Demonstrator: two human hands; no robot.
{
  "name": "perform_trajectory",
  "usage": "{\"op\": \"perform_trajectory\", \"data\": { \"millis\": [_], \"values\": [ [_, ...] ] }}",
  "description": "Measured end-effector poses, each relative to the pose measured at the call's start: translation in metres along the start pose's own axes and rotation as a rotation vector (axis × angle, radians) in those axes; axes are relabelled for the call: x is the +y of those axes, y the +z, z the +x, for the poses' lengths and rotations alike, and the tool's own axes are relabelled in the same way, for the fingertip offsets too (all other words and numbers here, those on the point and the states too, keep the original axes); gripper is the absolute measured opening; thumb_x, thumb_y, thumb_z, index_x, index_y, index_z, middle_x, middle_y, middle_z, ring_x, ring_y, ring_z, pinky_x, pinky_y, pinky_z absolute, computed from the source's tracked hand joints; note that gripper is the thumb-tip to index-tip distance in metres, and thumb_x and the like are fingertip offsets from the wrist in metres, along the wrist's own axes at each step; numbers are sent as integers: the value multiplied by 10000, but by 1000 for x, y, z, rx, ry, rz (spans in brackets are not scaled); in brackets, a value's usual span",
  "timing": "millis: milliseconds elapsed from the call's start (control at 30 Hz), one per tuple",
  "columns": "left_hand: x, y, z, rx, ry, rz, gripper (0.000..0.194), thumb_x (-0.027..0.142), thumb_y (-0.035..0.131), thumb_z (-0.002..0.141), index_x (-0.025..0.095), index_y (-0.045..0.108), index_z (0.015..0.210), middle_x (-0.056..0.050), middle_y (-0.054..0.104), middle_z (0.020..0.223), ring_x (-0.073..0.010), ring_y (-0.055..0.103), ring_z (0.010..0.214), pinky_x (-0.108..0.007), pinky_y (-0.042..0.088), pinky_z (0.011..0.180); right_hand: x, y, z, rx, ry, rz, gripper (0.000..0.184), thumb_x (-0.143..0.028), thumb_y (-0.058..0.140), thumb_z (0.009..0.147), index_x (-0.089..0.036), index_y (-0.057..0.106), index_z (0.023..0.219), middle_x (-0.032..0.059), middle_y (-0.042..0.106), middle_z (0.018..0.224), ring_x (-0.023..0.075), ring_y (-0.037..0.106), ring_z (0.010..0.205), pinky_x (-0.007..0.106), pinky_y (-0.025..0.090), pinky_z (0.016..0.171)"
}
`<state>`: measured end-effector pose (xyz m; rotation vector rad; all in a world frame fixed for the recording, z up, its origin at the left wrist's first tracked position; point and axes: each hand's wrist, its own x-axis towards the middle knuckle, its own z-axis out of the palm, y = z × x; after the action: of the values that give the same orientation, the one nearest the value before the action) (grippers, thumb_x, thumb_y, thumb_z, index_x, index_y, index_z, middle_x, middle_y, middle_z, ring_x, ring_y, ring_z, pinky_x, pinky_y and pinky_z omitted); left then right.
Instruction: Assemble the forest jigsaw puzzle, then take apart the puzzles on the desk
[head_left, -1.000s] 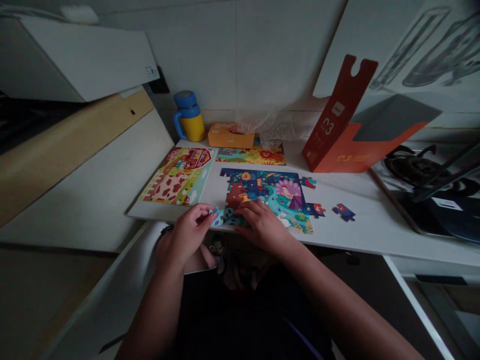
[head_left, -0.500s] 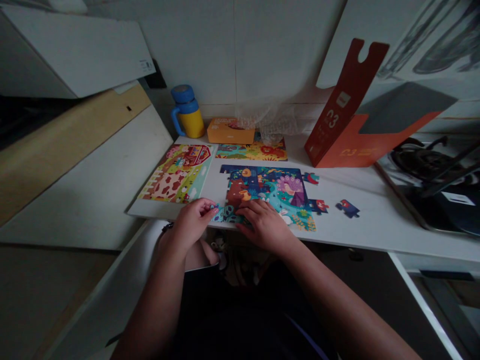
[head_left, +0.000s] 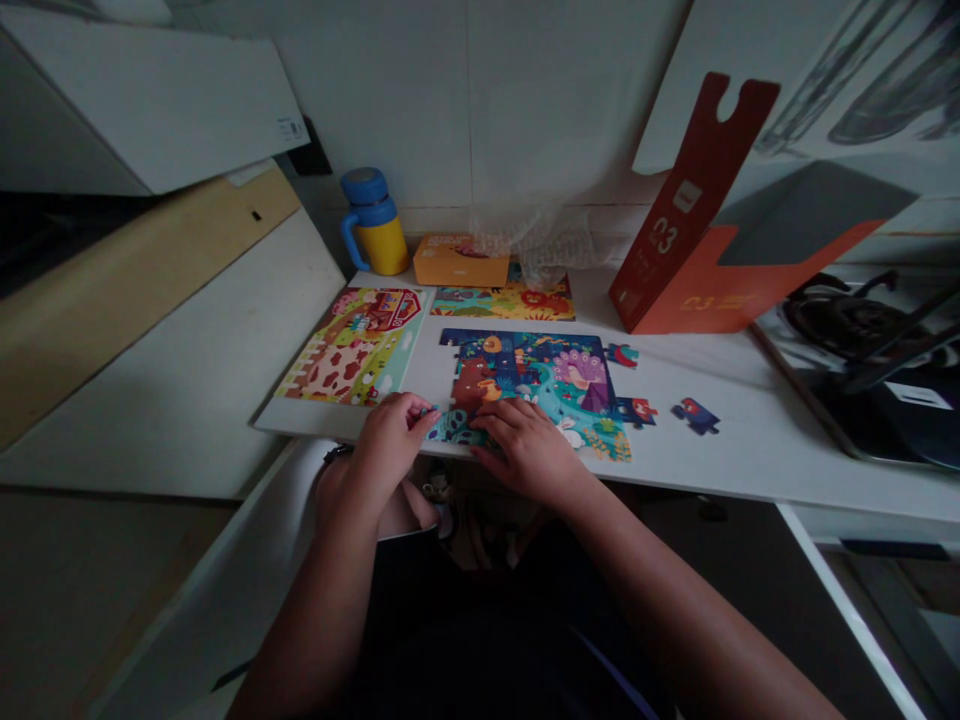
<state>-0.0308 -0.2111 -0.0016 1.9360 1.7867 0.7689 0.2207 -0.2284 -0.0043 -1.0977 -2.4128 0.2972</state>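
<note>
A dark blue and teal jigsaw puzzle [head_left: 532, 375], partly joined, lies at the front edge of the white counter. My left hand [head_left: 394, 435] pinches a small teal puzzle piece [head_left: 436, 432] at the puzzle's lower left corner, its thumb and fingertips covering part of it. Whether the piece is fully locked in, I cannot tell. Across the puzzle's lower middle rests my right hand [head_left: 521, 445], fingers laid flat and hiding some of the picture. Two pieces jut from the right side, a red and teal one [head_left: 622, 356] and a fox one [head_left: 636, 411]. Further right is a loose piece [head_left: 696, 416].
A farm picture puzzle [head_left: 349, 350] lies to the left, a yellow lion puzzle [head_left: 510, 302] behind. Along the wall are a blue and yellow flask [head_left: 381, 235], an orange box [head_left: 459, 265] and clear plastic wrap [head_left: 551, 255]. An open orange carton [head_left: 697, 290] stands beside a gas stove [head_left: 885, 380].
My left hand has pushed the teal piece slightly rightward against the puzzle's corner. My right hand stays on the puzzle. The camera view has shifted a little.
</note>
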Motion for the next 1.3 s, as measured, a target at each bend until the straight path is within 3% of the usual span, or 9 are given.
{"op": "perform_trajectory", "data": {
  "millis": [367,567,633,767,833,900,1000,1167,1300],
  "values": [
    [8,8,-9,107,201,128,66,277,647,978,211,656,972,-75,687,1007,-233,679,920,-376,574,861,0,3,1,11,-1,6,307,-360,652,1004,-235,675,1283,121,699,1326,336,604,1223,533,495,1024],
    [13,8,-31,92,337,206,167,281,564,1037,232,724,1042,-88,694,1080,-267,670,1068,-432,554,1005,3,-10,-8,-6,-51,-62,328,-338,628,1021,-231,666,1329,115,693,1343,333,597,1225,518,490,1044],
    [12,7,-40,99,364,236,205,286,568,1036,246,743,1135,-96,700,1155,-278,667,1122,-438,546,1036,16,-26,-21,13,-6,-118,294,-310,597,1036,-246,682,1310,116,701,1322,335,599,1218,527,483,1052],
    [18,1,-56,96,379,342,267,302,593,1019,283,756,1229,-84,720,1255,-301,680,1144,-451,551,1042,66,-71,-63,73,299,-303,295,-330,578,1028,-222,715,1266,157,696,1289,379,596,1203,563,501,1015],
    [24,-3,-61,83,386,394,271,302,600,1011,283,764,1226,-77,734,1270,-307,694,1128,-452,561,1031,93,-91,-84,25,430,-403,364,-427,624,994,-220,716,1280,185,656,1346,415,578,1232,588,506,1003],
    [30,-5,-63,68,398,452,276,305,597,1010,256,767,1222,-90,741,1275,-318,704,1110,-459,577,1004,114,-105,-100,-32,462,-423,409,-493,642,974,-216,718,1266,185,638,1360,397,587,1239,561,497,1040],
    [40,-6,-63,45,397,551,294,324,594,1007,215,763,1222,-121,740,1288,-338,713,1083,-484,598,953,135,-113,-111,-109,420,-369,419,-524,618,984,-208,700,1247,166,653,1308,339,625,1176,505,490,1067],
    [55,-6,-65,-31,336,676,349,299,578,1016,142,730,1289,-153,710,1356,-343,693,1169,-486,597,980,155,-110,-111,-113,379,-344,397,-578,634,949,-212,691,1093,154,683,1154,332,641,1095,493,499,1003],
    [56,-4,-69,-39,320,694,372,300,581,1022,132,713,1326,-170,694,1386,-341,681,1219,-478,581,1031,155,-111,-106,-73,471,-298,395,-587,732,853,-221,621,954,135,704,987,315,671,932,420,524,831]
  ]
}}
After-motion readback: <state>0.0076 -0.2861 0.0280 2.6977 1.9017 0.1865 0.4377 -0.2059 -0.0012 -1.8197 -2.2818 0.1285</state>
